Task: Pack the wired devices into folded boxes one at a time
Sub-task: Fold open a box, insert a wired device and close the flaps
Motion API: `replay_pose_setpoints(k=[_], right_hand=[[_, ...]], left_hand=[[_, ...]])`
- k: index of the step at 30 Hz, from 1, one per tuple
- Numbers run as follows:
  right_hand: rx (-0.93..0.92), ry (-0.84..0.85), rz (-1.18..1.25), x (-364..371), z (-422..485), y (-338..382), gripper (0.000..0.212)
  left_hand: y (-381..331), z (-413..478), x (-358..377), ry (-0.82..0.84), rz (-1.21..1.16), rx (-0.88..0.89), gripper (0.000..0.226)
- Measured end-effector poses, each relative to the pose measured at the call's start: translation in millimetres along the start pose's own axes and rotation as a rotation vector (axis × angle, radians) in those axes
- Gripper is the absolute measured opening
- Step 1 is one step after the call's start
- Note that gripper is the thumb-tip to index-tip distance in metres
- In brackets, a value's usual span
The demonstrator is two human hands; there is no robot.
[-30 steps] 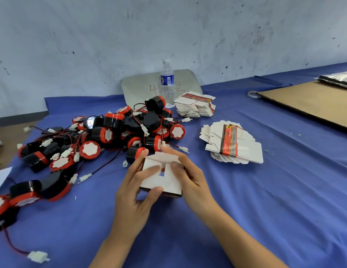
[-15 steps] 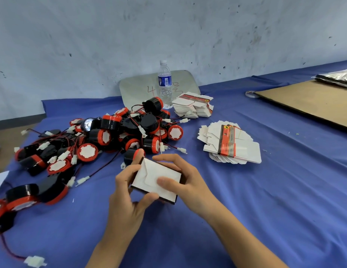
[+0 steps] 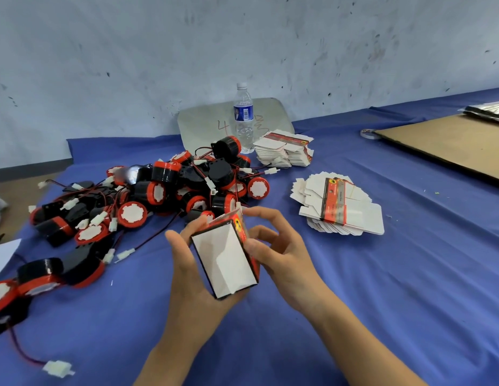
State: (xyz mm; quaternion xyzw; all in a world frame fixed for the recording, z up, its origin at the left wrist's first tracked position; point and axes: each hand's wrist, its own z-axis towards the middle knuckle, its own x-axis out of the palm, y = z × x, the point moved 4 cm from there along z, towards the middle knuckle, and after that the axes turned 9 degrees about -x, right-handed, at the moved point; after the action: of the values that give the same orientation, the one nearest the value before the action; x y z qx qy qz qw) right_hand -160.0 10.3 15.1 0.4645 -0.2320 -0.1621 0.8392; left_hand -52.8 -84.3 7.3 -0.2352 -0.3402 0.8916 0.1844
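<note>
Box (image 3: 226,260), head view: folded, white face toward the camera, red and black print on its right side, held above the blue cloth (image 3: 382,302) between both hands. Left hand (image 3: 192,277) cups the left side and underside, fingers curled round it. Right hand (image 3: 281,254) grips the right edge, thumb on the red side. Devices (image 3: 159,190) lie piled behind and left of the hands. 2 stacks of flat boxes (image 3: 340,207) lie to the right, near a bottle (image 3: 244,118).

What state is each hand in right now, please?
Left hand: holding the folded box, fingers curled round its left side.
Right hand: holding the same box, thumb on its red side.
</note>
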Motion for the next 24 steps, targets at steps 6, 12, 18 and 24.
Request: replay_pose_setpoints(k=[6, 12, 18, 24], right_hand=[[0.002, 0.049, -0.129, 7, -3, 1, 0.064], [-0.028, 0.046, -0.256, 9, -5, -3, 0.059], [-0.105, 0.014, -0.547, 7, -5, -7, 0.065], [-0.126, 0.013, -0.615, 5, -4, -11, 0.064]], left_hand=[[-6, -3, 2, 0.039, 0.257, 0.106, 0.119], [-6, -4, 2, 0.045, 0.299, 0.184, 0.119], [1, -7, 5, 0.067, 0.326, 0.117, 0.111], [1, -8, 8, 0.084, 0.321, 0.177, 0.123]])
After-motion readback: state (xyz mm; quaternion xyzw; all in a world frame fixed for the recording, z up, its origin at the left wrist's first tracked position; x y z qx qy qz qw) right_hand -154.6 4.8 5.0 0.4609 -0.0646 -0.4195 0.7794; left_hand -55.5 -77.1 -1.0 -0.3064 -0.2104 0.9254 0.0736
